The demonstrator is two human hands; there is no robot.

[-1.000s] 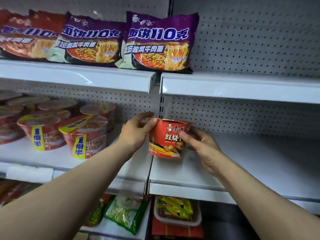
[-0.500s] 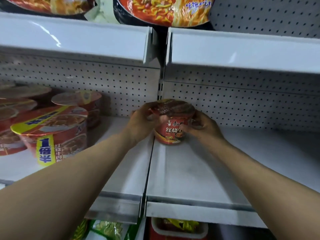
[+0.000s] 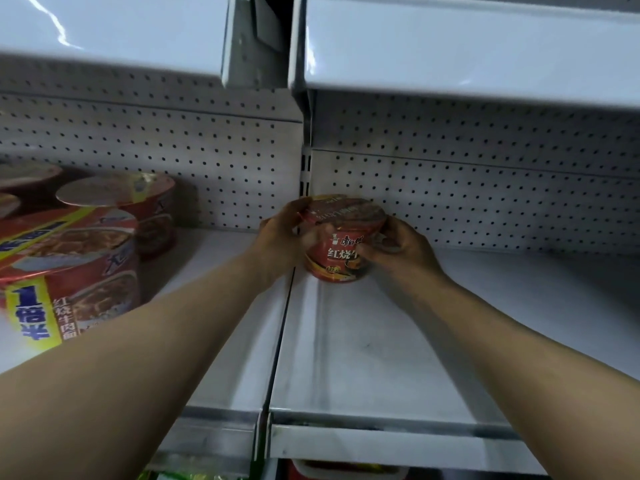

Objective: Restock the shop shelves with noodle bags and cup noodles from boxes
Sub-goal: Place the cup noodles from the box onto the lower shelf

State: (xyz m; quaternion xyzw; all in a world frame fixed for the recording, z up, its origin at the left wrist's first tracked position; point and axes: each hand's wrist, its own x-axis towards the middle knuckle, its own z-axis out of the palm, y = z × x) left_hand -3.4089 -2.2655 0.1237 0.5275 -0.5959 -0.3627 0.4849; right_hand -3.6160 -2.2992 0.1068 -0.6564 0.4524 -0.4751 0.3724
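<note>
A red cup of noodles [image 3: 341, 245] stands upright at the back left corner of the right-hand white shelf [image 3: 398, 348], close to the pegboard wall. My left hand [image 3: 282, 237] grips its left side and rim. My right hand [image 3: 403, 249] grips its right side, fingers curled across the front label. Both forearms reach in from the bottom of the view.
Several larger red noodle bowls [image 3: 69, 268] with yellow labels are stacked on the left shelf [image 3: 239, 341]. The upper shelf's underside [image 3: 467, 46] hangs low overhead. A perforated back wall [image 3: 485, 199] closes the rear. Packets show below the shelf edge [image 3: 194, 474].
The cup has gone from in front of the shelf edge to the back of the right shelf and now sits on it. The view has moved in closer and lower under the upper shelf.
</note>
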